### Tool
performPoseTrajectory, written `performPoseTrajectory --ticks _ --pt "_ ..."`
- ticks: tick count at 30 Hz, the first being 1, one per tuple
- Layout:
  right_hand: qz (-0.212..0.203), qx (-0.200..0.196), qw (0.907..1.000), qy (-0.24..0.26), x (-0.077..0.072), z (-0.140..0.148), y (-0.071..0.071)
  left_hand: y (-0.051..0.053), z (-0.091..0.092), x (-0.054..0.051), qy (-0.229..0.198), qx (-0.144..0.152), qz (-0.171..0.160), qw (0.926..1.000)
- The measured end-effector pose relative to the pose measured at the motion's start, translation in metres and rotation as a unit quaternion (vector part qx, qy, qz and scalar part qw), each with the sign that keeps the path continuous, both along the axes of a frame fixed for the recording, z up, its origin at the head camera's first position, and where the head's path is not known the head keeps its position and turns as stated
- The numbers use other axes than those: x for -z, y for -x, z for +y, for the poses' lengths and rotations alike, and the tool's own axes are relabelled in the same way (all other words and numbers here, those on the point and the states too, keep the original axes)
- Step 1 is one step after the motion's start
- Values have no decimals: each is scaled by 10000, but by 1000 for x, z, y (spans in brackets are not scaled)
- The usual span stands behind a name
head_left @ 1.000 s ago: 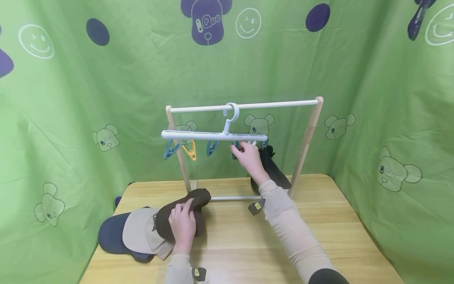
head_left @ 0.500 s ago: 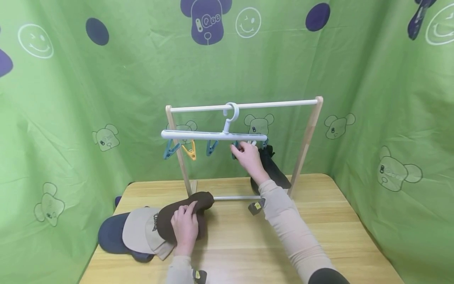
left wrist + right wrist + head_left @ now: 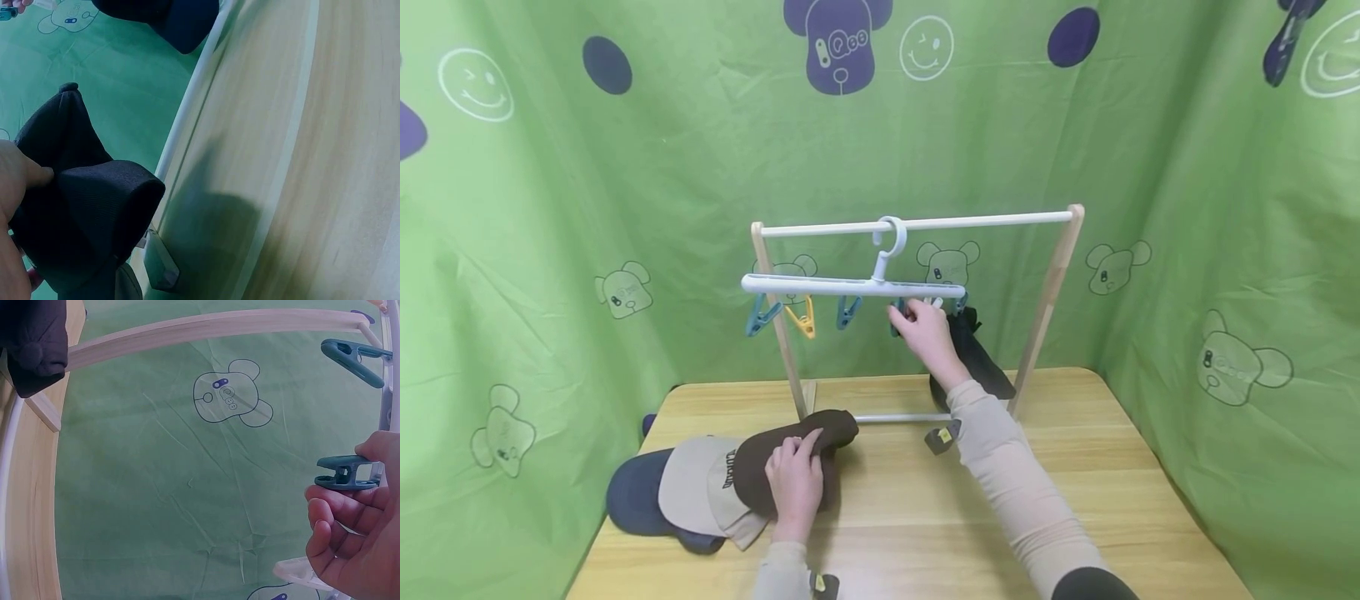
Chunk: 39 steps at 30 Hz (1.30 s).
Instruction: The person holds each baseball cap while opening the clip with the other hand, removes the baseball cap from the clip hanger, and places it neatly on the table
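My left hand (image 3: 795,479) pinches a dark brown cap (image 3: 760,467) above the table, in front of the rack's left leg. In the left wrist view the thumb presses on this cap (image 3: 81,194); some of the fingers are hidden behind it. Up at the white hanger (image 3: 820,286), my right hand (image 3: 925,333) pinches a teal clothes clip (image 3: 340,460) between thumb and fingers, as the right wrist view shows. Nothing is between that clip's jaws. A black cap (image 3: 979,367) hangs at the hanger's right end, partly behind my right forearm.
A beige cap (image 3: 685,487) and a navy cap (image 3: 636,493) lie overlapped on the left of the wooden table (image 3: 910,517). The hanger hooks onto the rack's top rail (image 3: 985,222). Other clips, including a yellow one (image 3: 806,320), hang from it. Green curtains (image 3: 700,167) surround the table.
My left hand and the brown cap have shifted slightly right and down in the head view. The right hand has stayed at the teal clip.
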State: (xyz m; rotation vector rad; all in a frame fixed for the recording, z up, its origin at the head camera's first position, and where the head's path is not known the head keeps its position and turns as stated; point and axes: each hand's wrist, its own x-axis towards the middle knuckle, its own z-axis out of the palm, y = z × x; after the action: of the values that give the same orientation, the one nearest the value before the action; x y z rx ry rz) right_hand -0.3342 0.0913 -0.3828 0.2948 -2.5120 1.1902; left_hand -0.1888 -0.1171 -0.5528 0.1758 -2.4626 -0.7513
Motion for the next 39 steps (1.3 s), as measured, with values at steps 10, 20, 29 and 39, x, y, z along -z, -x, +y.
performPoseTrajectory --ticks 10,20,29,39 --pt "-37 -45 10000 33 0 1 -1 -2 3 4 30 59 3 10000" --pt "47 9 10000 -87 1 1 1 -1 6 14 180 60 18 9998" --pt "117 -4 9999 -52 2 1 2 -2 8 19 238 81 0 9997" --pt "99 4 9999 -42 2 0 2 -3 10 26 280 167 -42 9995"
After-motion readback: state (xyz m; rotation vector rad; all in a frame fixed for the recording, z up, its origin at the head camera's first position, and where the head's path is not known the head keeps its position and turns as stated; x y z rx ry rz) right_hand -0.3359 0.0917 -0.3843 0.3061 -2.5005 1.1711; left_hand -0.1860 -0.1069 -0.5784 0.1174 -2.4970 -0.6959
